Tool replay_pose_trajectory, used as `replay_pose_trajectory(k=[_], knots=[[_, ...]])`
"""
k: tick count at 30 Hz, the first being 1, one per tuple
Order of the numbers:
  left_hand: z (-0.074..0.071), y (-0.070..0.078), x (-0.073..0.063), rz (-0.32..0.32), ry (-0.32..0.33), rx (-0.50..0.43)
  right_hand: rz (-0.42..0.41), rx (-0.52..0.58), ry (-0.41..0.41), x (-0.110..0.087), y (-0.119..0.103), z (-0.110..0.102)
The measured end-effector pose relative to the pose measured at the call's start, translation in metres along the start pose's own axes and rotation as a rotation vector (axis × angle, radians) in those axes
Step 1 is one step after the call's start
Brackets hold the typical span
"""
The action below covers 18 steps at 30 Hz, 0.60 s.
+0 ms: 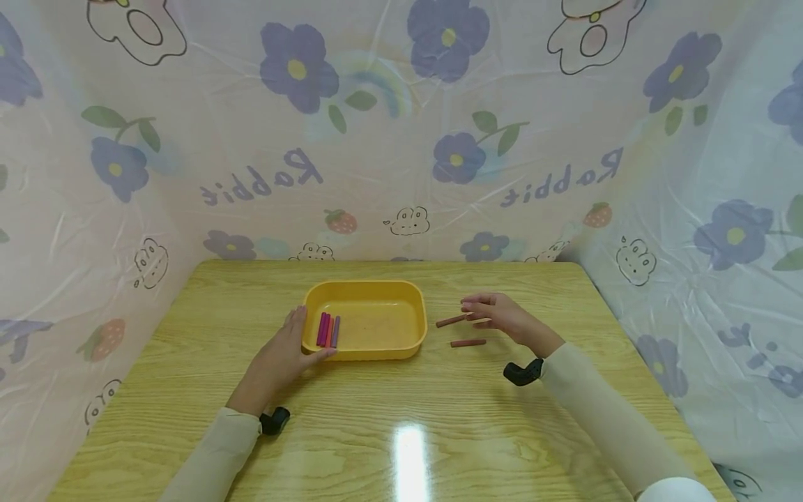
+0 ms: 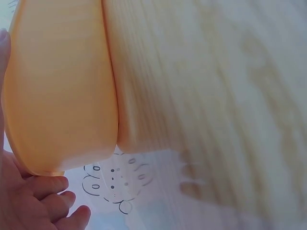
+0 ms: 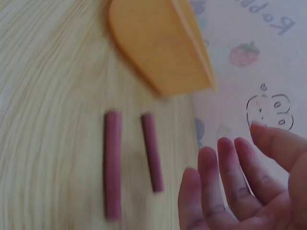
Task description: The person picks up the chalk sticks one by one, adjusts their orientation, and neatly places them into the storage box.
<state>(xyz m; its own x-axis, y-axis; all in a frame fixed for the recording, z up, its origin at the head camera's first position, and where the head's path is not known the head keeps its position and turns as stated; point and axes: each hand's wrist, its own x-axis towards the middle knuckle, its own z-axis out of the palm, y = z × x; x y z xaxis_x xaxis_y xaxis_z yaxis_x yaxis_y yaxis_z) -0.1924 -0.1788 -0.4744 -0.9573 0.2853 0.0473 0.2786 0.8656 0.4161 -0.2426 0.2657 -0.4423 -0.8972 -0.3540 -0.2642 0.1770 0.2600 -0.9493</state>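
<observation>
A yellow plastic tray [image 1: 376, 329] stands on the table, holding several slim sticks [image 1: 327, 330] in magenta, orange-red and purple side by side at its left end. My left hand [image 1: 279, 354] holds the tray's near left corner, thumb along the near rim and fingers at the left end. To the right of the tray lie two reddish-brown sticks, a nearer one [image 1: 468, 343] and a farther one [image 1: 450, 321]. Over the farther stick's right end hovers my right hand [image 1: 507, 319], fingers spread apart and nothing in them. Both sticks show whole in the right wrist view.
The wood-grain table [image 1: 351, 411] is bordered at the back and sides by a patterned curtain [image 1: 389, 160] with flowers and rabbits. Each wrist bears a black device, one at the left [image 1: 274, 421] and one at the right [image 1: 523, 373]. A bright reflection lies on the near tabletop.
</observation>
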Motion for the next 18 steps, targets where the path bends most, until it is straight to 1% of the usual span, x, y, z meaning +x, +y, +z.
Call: replay_pose_trajectory(k=[5,9,12,13,15,18], knots=[[-0.001,0.001,0.0,-0.003,-0.005,-0.003,-0.024,-0.132,0.028,-0.005,0.007,-0.006],[-0.001,0.001,0.0,-0.007,-0.013,-0.011,-0.076,-0.304,0.018,-0.006,0.013,-0.002],[0.0,0.0,0.0,-0.013,-0.022,-0.015,-0.113,-0.421,-0.001,-0.003,0.018,0.003],[0.0,0.0,0.0,-0.015,-0.023,-0.017,-0.126,-0.437,-0.016,-0.002,0.02,0.004],[0.0,0.001,0.0,-0.02,-0.022,-0.02,-0.142,-0.364,-0.087,0.002,0.023,0.007],[0.0,0.001,0.001,-0.025,-0.018,-0.018,-0.17,-0.344,-0.173,0.006,0.026,0.011]])
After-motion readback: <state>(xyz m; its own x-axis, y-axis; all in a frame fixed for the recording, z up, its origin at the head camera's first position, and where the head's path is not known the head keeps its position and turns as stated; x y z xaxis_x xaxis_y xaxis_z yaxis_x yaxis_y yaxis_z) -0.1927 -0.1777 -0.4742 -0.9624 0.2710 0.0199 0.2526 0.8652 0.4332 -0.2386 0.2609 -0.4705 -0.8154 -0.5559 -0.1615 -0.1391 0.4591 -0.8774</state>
